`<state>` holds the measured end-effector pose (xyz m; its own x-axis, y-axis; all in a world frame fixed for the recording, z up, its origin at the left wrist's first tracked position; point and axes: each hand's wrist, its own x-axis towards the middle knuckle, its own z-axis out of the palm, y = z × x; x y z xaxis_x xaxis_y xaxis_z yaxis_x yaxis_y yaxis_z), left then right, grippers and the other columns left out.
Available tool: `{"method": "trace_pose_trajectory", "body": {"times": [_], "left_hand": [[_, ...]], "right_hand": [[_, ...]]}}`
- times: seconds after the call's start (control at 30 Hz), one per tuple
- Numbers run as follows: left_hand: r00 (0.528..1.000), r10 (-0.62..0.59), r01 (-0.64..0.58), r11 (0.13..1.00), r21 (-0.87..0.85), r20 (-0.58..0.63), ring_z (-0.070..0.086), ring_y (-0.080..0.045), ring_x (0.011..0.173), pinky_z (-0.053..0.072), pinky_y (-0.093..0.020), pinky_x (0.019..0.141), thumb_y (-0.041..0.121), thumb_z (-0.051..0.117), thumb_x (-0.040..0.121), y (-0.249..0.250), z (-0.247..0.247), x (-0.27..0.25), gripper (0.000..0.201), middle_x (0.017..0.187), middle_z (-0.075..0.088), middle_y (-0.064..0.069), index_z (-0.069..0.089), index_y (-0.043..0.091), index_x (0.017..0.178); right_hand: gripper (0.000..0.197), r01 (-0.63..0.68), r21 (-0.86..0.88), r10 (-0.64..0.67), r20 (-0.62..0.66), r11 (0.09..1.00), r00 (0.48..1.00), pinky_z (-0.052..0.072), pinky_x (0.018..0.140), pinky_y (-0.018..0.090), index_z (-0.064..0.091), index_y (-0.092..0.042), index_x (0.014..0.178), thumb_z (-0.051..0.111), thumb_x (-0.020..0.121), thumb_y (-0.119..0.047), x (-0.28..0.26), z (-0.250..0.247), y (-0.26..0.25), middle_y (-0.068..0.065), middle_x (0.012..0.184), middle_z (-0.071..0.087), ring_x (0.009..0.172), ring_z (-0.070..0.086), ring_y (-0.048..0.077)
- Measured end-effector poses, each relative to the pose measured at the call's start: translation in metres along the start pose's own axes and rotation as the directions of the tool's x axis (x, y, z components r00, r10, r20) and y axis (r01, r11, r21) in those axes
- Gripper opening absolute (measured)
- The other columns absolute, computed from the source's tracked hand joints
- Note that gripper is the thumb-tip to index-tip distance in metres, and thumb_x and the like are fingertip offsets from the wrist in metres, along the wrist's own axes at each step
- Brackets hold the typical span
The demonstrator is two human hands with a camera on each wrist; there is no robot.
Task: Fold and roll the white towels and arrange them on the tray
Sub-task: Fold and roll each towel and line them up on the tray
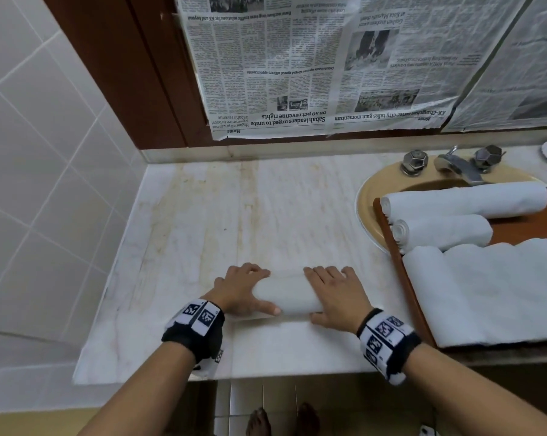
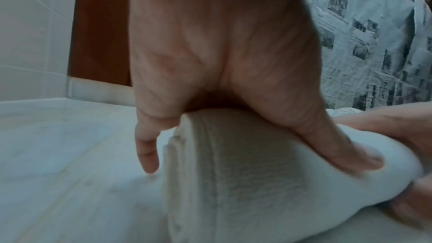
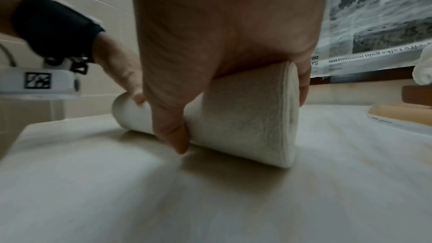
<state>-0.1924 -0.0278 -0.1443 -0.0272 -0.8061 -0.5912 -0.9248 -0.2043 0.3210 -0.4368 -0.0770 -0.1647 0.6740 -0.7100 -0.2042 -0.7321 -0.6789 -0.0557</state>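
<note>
Both hands on a rolled white towel [image 1: 286,298] at the near edge of the marble counter [image 1: 203,215]: left hand [image 1: 239,286] w/ fingers curled over its left end, thumb along the near side; right hand [image 1: 336,297] gripping the right end likewise. To the right, a wooden tray [image 1: 405,278] sits over the sink [image 1: 368,202], holding two rolled towels [image 1: 464,199] at its far end & a folded towel [image 1: 501,291] nearer. Newspaper [image 1: 313,64] covers the far wall.

Terry-cloth towel [image 1: 286,298], polished marble counter [image 1: 203,215], wood tray [image 1: 405,278].
</note>
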Motion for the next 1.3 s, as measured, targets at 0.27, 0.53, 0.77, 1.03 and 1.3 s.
{"method": "trace_pose_trajectory", "body": {"times": [0.27,0.53,0.77,1.03,1.3], "left_hand": [[0.998,-0.041,0.044,0.997,-0.07,0.051,0.035,-0.023,0.129,0.036,-0.051,0.108,0.077,0.078,0.051,0.002,-0.002,0.001,0.111,0.137,0.038,0.005,0.032,0.038,0.145],[0.998,-0.039,0.04,0.999,-0.033,0.043,0.037,-0.017,0.119,0.042,-0.042,0.102,0.072,0.082,0.051,0.009,0.001,-0.003,0.101,0.124,0.039,0.007,0.041,0.03,0.133],[0.995,0.031,-0.016,0.989,-0.149,0.099,0.058,-0.013,0.096,0.05,-0.027,0.078,0.066,0.087,0.053,0.015,0.008,-0.013,0.087,0.109,0.058,0.006,0.04,0.029,0.117],[0.983,0.18,-0.169,0.966,-0.195,0.038,0.059,-0.006,0.1,0.052,-0.025,0.08,0.068,0.086,0.053,0.025,-0.01,-0.023,0.087,0.113,0.061,0.014,0.047,0.034,0.123],[0.915,0.399,-0.403,0.893,-0.2,-0.062,0.061,-0.004,0.094,0.053,-0.024,0.074,0.071,0.085,0.052,0.077,-0.052,-0.02,0.071,0.105,0.063,0.014,0.052,0.039,0.106]], "right_hand": [[0.088,-0.015,0.149,-0.032,0.308,0.989,0.951,0.041,0.094,0.043,0.038,-0.026,0.136,0.071,0.062,-0.061,0.039,-0.027,0.02,-0.003,0.13,0.041,0.121,0.039,0.021],[0.083,-0.027,0.187,-0.05,0.395,0.982,0.917,0.042,0.09,0.042,0.043,-0.021,0.123,0.073,0.059,-0.063,0.034,-0.026,0.024,-0.002,0.12,0.042,0.115,0.039,0.019],[0.076,-0.059,0.231,-0.041,0.406,0.971,0.913,0.048,0.075,0.035,0.043,-0.022,0.117,0.074,0.06,-0.061,0.01,-0.033,0.025,-0.003,0.107,0.056,0.093,0.056,0.021],[0.074,-0.2,0.378,0.033,0.405,0.904,0.914,0.052,0.077,0.035,0.04,-0.034,0.116,0.075,0.057,-0.061,-0.03,-0.055,0.039,-0.01,0.104,0.058,0.092,0.057,0.015],[0.068,-0.306,0.609,0.2,0.236,0.732,0.951,0.048,0.084,0.023,0.055,-0.039,0.115,0.087,0.057,-0.056,-0.093,-0.094,0.086,-0.018,0.107,0.059,0.101,0.055,0.002]]}}
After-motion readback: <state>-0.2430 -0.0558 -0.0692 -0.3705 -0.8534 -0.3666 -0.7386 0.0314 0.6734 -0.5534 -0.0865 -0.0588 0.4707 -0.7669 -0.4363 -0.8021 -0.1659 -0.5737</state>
